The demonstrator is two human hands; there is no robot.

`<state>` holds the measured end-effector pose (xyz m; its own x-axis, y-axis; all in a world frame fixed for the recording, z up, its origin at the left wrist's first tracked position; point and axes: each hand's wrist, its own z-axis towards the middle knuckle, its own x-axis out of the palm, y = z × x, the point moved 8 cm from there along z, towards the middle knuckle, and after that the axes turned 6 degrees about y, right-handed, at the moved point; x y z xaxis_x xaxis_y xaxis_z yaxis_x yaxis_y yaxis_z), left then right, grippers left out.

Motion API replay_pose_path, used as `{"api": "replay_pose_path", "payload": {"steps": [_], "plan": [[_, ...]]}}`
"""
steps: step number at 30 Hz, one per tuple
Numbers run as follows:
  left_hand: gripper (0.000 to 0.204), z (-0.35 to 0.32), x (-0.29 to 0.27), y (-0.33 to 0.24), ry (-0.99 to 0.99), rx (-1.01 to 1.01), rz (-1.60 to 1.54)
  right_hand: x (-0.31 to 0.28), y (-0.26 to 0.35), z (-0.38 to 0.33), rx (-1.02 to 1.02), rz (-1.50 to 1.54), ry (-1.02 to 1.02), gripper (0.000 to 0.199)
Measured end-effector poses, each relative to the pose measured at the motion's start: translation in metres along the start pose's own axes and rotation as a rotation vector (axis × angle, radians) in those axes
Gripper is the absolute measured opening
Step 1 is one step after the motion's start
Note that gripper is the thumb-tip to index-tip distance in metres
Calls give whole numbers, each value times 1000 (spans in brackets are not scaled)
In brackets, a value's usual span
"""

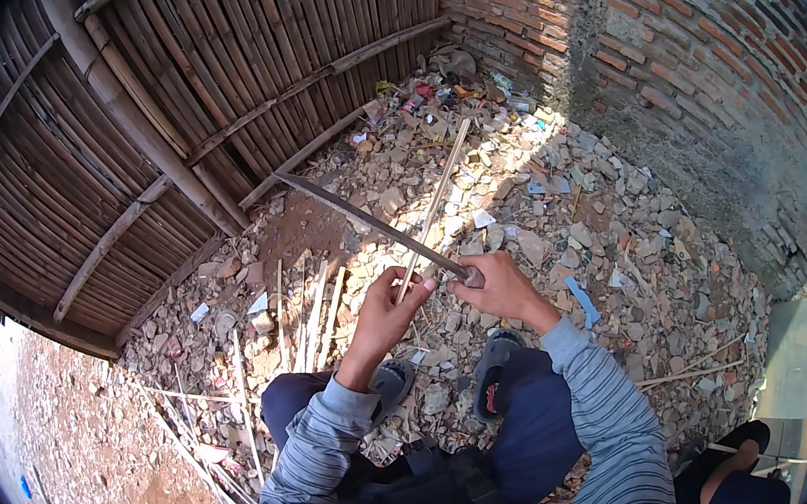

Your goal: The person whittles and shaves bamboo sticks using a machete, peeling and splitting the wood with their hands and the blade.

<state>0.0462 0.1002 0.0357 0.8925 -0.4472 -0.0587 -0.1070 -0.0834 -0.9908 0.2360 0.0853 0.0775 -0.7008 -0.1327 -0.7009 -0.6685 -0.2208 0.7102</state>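
I look down on two bare hands working over a rubble floor point(627, 239). My left hand point(386, 310) has its grip pinched around the near end of a thin bamboo strip point(439, 191), thumb and fingers pressed together on it. The strip runs up and away from the hand, pale and straight, its far end lying over the stones near the litter point(443, 96) at the foot of the wall. My right hand point(500, 284) has its grip wrapped tight around the handle of a long knife point(367, 219). The dark blade extends to the left and slightly upward, and it crosses the strip just above the left hand; I cannot tell whether the edge bites into the bamboo. Both forearms wear grey striped sleeves point(605, 418).

Below the hands, two sandalled feet point(495, 369) rest on the stones, beside dark blue trousers. More pale strips point(316, 307) lie on the rubble left of the left hand. A woven bamboo fence point(140, 99) fills the upper left; a brick wall point(707, 78) fills the upper right. Another person's leg and sandal point(736, 459) show at lower right, well apart.
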Motion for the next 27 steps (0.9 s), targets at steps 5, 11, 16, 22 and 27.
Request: {"api": "replay_pose_path", "payload": {"steps": [5,11,16,22,27], "plan": [[29,2,-1,9,1,53,14,8,5,3,11,-45,26,32],[28,-1,10,0,1,93,90,12,6,3,2,-101,-36,29],[24,-5,8,-1,-40,73,137,11,8,7,52,-213,-50,33],[21,-14,7,-18,-142,224,421,4,-5,12,114,-215,-168,33],[26,-13,9,-19,-108,173,416,14,6,7,56,-322,-145,29]]}}
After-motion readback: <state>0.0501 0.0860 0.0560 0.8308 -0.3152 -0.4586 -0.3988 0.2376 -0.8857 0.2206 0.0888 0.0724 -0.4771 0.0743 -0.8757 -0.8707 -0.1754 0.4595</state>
